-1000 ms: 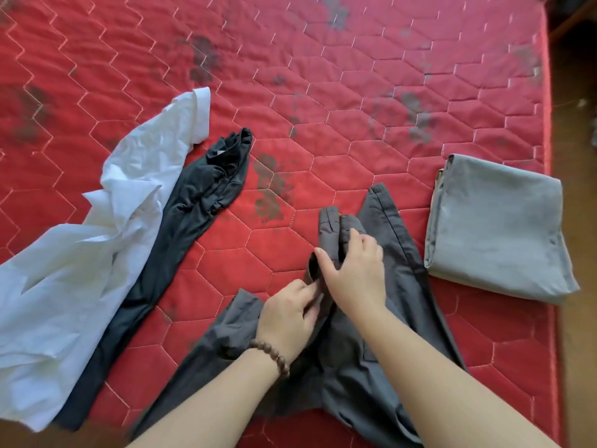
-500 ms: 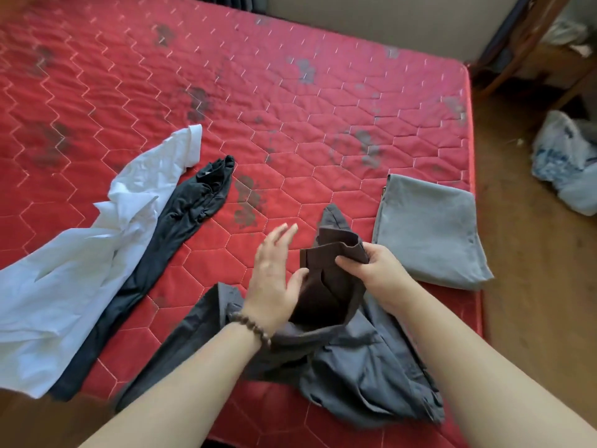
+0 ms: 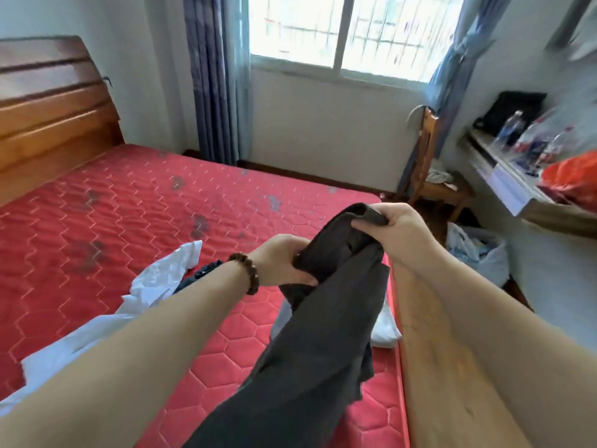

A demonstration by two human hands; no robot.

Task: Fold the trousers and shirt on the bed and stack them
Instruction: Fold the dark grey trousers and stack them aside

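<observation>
1. The dark grey trousers (image 3: 323,334) are lifted above the red mattress (image 3: 129,237); they hang down from both hands toward the lower edge of the view.
2. The right hand (image 3: 400,234) grips the top end of the trousers, with the fingers curled around the fabric.
3. The left hand (image 3: 281,260), with a bead bracelet (image 3: 250,273) on the wrist, holds the trousers a little lower, the thumb pressing on the cloth.
4. The white shirt (image 3: 155,286) lies crumpled on the mattress, left of the arms.
5. A black garment (image 3: 198,276) lies just beside the shirt, partly hidden by the left forearm.
6. A folded light grey piece (image 3: 386,331) shows at the right edge of the mattress, behind the trousers.
</observation>
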